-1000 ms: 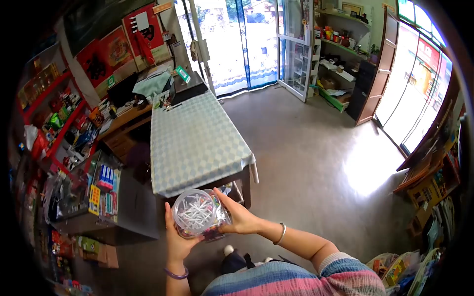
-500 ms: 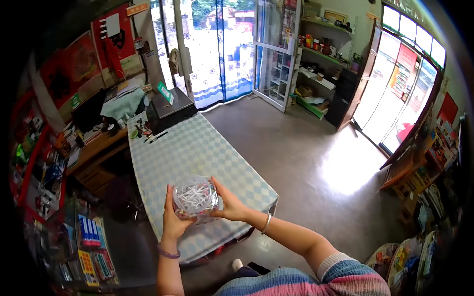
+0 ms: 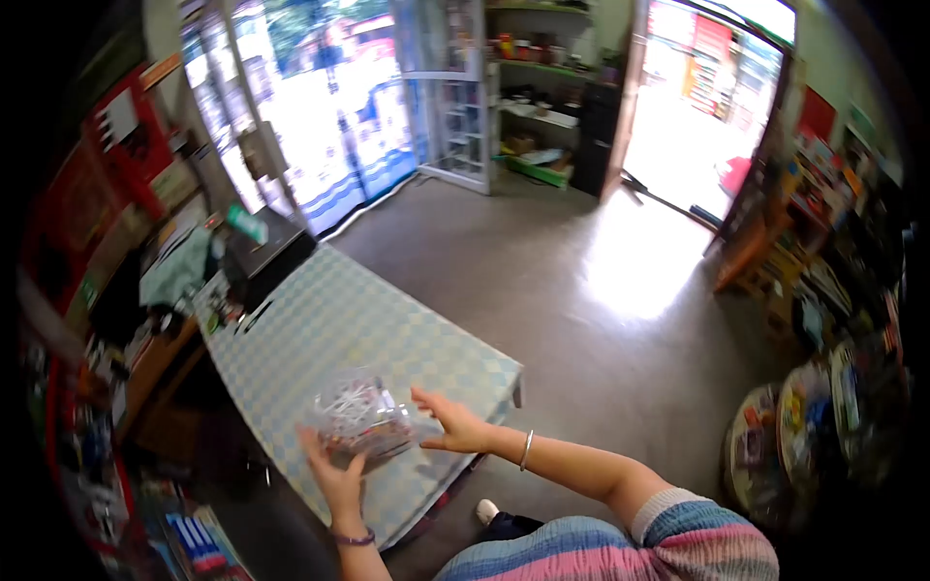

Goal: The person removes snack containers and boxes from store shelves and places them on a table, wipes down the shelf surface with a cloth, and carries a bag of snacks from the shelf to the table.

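Plastic jar (image 3: 366,418) sits between left hand (image 3: 339,482) and right hand (image 3: 463,429), fingers spread wide, gripping nothing.

Apparently a small shop: stocked shelves (image 3: 547,117), colourful goods (image 3: 798,405), open doorway (image 3: 670,145).

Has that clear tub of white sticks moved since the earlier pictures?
Yes: judged against the checked table, the tub has moved inward, from the near edge to within the top's outline.
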`<state>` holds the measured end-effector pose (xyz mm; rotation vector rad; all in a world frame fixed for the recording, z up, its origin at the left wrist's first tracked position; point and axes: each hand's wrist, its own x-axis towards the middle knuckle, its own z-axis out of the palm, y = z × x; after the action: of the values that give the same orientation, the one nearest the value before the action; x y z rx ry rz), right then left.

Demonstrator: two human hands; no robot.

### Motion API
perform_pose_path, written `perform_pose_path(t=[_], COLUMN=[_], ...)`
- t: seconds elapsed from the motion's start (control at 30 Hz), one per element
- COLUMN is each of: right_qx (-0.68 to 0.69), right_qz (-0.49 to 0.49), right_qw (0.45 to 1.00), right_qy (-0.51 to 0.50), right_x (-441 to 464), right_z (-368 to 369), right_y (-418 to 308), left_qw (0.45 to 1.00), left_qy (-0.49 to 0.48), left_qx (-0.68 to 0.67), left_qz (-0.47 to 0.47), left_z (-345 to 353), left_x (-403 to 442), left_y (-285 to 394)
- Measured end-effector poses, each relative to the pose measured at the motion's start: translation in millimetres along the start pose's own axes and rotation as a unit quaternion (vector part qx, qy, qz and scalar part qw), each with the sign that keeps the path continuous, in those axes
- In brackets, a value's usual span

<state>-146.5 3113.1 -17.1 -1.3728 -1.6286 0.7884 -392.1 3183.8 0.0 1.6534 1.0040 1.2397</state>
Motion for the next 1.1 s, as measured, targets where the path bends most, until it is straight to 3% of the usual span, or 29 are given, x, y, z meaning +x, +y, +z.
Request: perform_pose_path(t=[0.1,0.2,0.33,0.47,0.57,0.67,0.87,1.1], right_qx=[0.086,0.102,0.107,0.189,0.257,0.292,0.252,0.207], right_qz=[0.124,0.183,0.284,0.358,0.341,0.318,0.260,0.234], right_qw=[0.989,0.977,0.935,0.844,0.725,0.627,0.533,0.465], right_qy=[-0.009,0.042,0.184,0.350,0.541,0.649,0.765,0.828], right_x=[-70.6,-178.7,-349.3,-511.2,-612.8,-678.1,-769.0,-873.6], right_z=[-21.1,-27.4,-30.9,-30.8,-20.9,-25.5,-50.9,-96.0], right_y=[18.2,50.3,42.8,23.5,14.0,-8.0,-42.1,-32.6], left_qw=[0.955,0.925,0.954,0.963,0.915,0.860,0.737,0.681], left_qy=[0.149,0.166,0.028,-0.146,-0.304,-0.385,-0.504,-0.569], left_qx=[0.240,0.267,0.126,0.015,-0.069,-0.115,-0.179,-0.224], left_qz=[0.087,0.213,0.271,0.226,0.256,0.315,0.413,0.402], left_z=[10.7,44.3,135.2,240.9,321.1,382.6,489.9,611.4], left_x=[-26.3,-51.3,-101.3,-181.7,-257.7,-329.3,-448.8,-556.1], left_y=[34.3,66.7,113.3,160.7,221.4,272.3,324.4,356.4])
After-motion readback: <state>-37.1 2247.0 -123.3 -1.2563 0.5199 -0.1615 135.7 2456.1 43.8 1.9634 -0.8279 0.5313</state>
